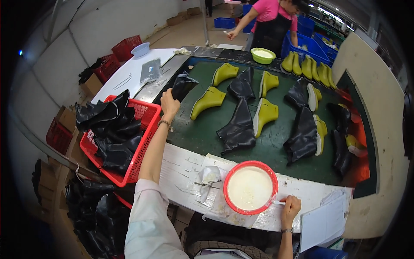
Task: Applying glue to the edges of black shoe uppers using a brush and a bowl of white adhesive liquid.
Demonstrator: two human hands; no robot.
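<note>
A worker's left hand [170, 105] gripped the near end of a black boot upper [184, 86] at the left side of a dark green work surface [181, 131], its fingers closed around the material. The right hand [291, 210] pinched a slim white handle [279, 202] at the lower right rim of a red bowl [226, 186] filled with cream-coloured liquid [250, 188]. Yellow-green shoe forms [208, 101] and more black uppers [238, 129] lay across the surface, beside a red basket [145, 144] heaped with uppers. Beyond stood a co-worker in pink [271, 19].
</note>
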